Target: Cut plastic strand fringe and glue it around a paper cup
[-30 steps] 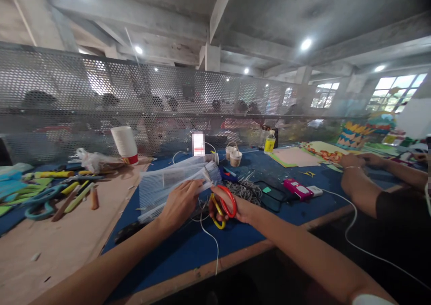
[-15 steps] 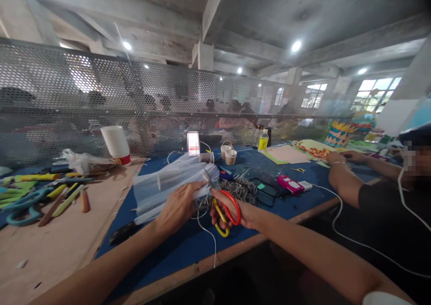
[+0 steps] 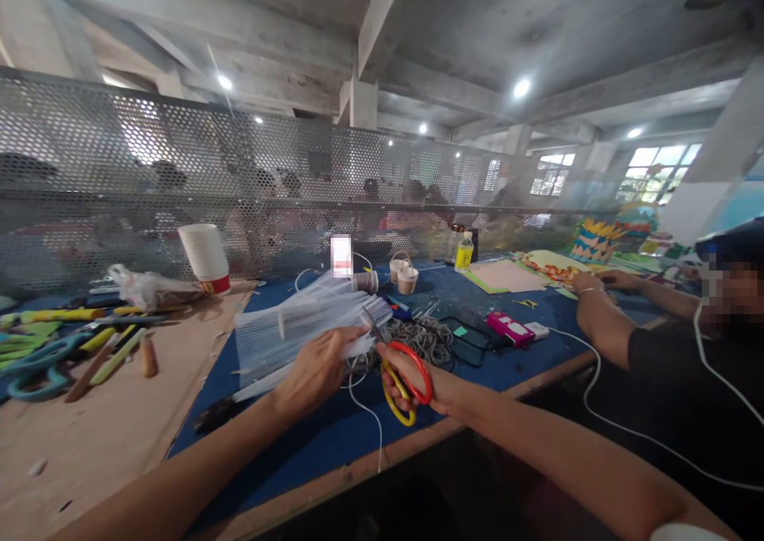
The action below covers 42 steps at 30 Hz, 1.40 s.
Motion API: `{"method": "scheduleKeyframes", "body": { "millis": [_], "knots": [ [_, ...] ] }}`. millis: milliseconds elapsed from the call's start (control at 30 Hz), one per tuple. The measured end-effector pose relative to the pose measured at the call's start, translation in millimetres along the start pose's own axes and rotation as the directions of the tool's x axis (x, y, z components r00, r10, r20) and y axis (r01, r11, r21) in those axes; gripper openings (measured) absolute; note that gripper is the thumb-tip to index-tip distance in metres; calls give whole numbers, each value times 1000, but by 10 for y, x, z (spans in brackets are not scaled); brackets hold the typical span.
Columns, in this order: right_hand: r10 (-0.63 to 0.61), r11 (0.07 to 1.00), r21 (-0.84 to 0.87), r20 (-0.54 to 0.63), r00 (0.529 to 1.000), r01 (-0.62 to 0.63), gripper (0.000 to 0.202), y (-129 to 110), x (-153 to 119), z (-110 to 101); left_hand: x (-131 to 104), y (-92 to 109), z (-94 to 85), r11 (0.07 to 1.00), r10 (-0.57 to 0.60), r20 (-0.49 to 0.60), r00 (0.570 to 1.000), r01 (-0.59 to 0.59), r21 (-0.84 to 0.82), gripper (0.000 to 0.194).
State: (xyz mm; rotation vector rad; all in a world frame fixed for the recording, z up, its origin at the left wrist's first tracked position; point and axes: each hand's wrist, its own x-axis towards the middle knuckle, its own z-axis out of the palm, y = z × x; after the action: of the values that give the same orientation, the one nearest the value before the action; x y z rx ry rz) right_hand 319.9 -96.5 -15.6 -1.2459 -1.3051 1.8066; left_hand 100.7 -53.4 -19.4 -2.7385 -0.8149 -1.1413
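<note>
My left hand [image 3: 319, 362] is closed on the near right edge of a white, finely ribbed translucent sheet [image 3: 280, 326], which fans out across the blue table top [image 3: 322, 441]. Red-and-yellow-handled scissors [image 3: 425, 378] sit in my right hand [image 3: 403, 370], my fingers wrapped through the loops. Their blades point up and left, close to the sheet's right edge. Whether they touch it I cannot tell. A tangle of grey cord [image 3: 426, 338] lies just behind my right hand. The black handle of a tool [image 3: 218, 414] rests left of my left wrist.
Blue-handled scissors [image 3: 51, 366] and several tools lie on the left board beside stacked paper cups [image 3: 204, 258]. Small cups [image 3: 407, 280], a yellow-labelled bottle [image 3: 464, 253] and a pink case [image 3: 510, 328] stand or lie to the right. A co-worker's arm [image 3: 600, 318] handles papers at far right.
My right hand and the scissors have shifted slightly right and down, away from my left hand. My left hand keeps its hold on the sheet.
</note>
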Motion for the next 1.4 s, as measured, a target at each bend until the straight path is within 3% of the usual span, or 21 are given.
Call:
{"method": "scheduleKeyframes", "body": {
  "millis": [133, 433, 733, 1167, 1267, 1400],
  "knots": [
    [-31, 1000, 6, -43, 999, 31, 56, -16, -68, 44, -10, -20, 23, 998, 59, -12, 998, -59, 1, 63],
    [-75, 997, -20, -15, 997, 75, 57, 91, -80, -31, -34, -16, 22, 995, 97, -19, 995, -97, -19, 62],
    [35, 999, 25, -41, 999, -34, 61, 34, -132, -13, -53, -6, 23, 991, 132, 2, 991, -132, -8, 58],
    [129, 992, 5, 48, 991, -129, 67, 3, -72, -112, -38, 15, 24, 977, 211, -55, 976, -212, -19, 40],
    [106, 994, -9, 60, 993, -105, 70, 16, -90, -126, -35, 23, 44, 984, 178, -56, 982, -178, -9, 34],
    [66, 998, -27, 53, 996, -64, 73, 35, -128, -140, -15, 33, 93, 993, 19, -69, 997, -11, 117, 37]
  ]
}}
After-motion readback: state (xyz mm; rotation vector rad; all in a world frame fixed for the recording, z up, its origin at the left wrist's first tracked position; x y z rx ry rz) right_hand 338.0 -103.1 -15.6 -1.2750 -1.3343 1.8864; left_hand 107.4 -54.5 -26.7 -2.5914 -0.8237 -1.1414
